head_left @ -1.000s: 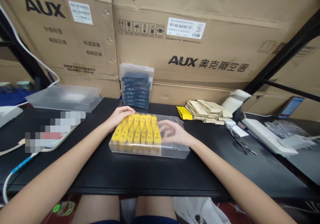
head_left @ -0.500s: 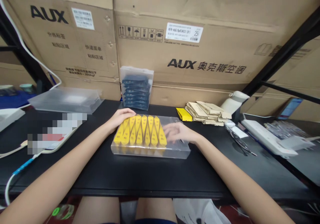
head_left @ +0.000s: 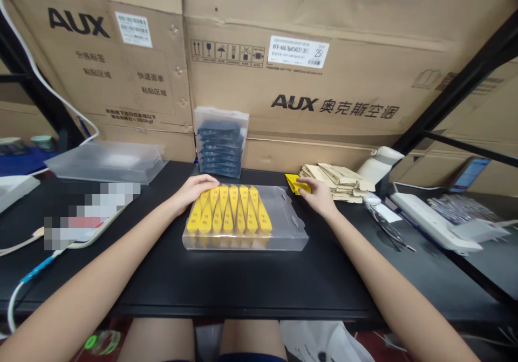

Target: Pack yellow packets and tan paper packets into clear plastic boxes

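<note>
My left hand (head_left: 197,193) is closed over the far left corner of a clear plastic box (head_left: 285,211), its fingers resting near the first packet. Inside, several yellow packets (head_left: 229,211) stand in a row, narrow edges up, filling the left and middle; the right end of the box holds none. Beyond the box's far right corner, my right hand (head_left: 319,197) reaches over a yellow packet (head_left: 292,183) that lies on the table. Thumb and forefinger are apart at its right end, and the hand partly hides it.
Tan packets (head_left: 335,181) are stacked behind my right hand, near a white bottle (head_left: 380,162). A clear box of dark blue packets (head_left: 220,146) stands against the cardboard (head_left: 343,81). A translucent box (head_left: 109,162) lies left; a power strip (head_left: 437,224) and glasses (head_left: 390,230) lie right.
My right hand has left the clear box and moved right and away from me to the loose yellow packet. The box has shifted very slightly; my left hand stays on it.
</note>
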The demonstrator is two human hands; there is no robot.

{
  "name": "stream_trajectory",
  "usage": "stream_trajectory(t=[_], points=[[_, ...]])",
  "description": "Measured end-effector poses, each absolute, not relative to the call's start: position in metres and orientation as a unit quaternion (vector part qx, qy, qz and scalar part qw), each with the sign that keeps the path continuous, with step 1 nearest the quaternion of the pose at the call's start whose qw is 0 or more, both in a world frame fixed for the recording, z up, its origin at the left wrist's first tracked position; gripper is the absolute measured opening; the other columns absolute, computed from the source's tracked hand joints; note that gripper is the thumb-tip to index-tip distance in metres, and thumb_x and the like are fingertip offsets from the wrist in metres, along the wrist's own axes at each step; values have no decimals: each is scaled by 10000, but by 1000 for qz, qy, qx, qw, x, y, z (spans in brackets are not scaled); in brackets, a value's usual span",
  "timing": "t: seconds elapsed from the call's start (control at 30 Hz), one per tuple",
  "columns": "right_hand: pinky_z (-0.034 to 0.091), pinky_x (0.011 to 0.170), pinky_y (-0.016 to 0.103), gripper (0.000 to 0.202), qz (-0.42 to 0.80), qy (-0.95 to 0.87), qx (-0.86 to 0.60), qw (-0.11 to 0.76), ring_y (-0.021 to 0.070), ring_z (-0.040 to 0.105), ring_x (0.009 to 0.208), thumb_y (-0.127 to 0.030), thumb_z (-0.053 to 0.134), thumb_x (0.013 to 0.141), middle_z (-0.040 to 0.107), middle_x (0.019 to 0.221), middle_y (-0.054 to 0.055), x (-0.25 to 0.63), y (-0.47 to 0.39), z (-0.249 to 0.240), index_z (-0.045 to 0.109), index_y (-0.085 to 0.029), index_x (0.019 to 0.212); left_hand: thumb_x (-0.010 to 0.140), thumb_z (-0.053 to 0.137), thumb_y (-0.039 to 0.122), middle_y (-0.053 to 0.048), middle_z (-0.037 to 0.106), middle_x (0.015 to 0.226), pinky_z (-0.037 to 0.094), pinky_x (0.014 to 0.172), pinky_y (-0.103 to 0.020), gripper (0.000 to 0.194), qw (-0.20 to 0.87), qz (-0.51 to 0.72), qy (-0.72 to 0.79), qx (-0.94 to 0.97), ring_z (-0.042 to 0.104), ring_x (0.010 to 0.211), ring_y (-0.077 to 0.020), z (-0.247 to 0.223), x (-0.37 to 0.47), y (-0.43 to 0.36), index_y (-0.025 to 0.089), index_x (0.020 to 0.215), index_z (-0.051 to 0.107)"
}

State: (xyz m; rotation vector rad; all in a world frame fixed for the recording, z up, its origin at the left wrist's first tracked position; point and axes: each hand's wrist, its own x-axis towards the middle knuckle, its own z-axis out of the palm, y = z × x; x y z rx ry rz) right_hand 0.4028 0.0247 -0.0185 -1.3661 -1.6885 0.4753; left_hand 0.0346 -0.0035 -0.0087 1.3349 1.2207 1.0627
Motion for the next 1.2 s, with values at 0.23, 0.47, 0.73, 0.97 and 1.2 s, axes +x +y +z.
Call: stream_trajectory(t=[0.23,0.47,0.73,0.97,1.2], points=[[426,954,471,415,23,-751,-585,307,317,575,1084,-289,618,729,637,1127,180,397,24,-28,623,-93,1094,620,725,413,-28,707,806,469,749,-315,272,497,440,505,552,647,799,-213,-7,35,-5,195,780,695],[446,933,435,475,17,-764,-554,329,287,598,1040,-375,676,703,655,1097,149,395,20,-25,620,-111,1094,624,725,418,-31,702,812,469,745,-316,281,499,437,510,548,645,804,-217,-7,35,-5,193,789,690],[443,928,446,396,5,-768,-558,314,291,585,1044,-289,639,716,628,1105,143,397,23,-31,613,-139,1081,612,727,421,-36,702,809,475,747,-324,289,495,439,508,551,647,809,-228,-6,35,-6,191,784,692],[422,941,456,460,-5,-765,-566,307,313,542,1093,-336,649,698,583,1145,174,400,26,-33,597,-126,1105,607,725,430,-44,704,819,482,757,-346,302,489,440,512,552,650,821,-244,-6,36,-7,191,788,693],[445,879,394,278,72,-703,-587,395,258,600,939,-277,467,776,659,980,95,391,20,-23,637,-163,963,620,720,421,-39,704,831,476,767,-333,286,493,440,508,553,648,829,-232,-7,35,-6,193,792,691]])
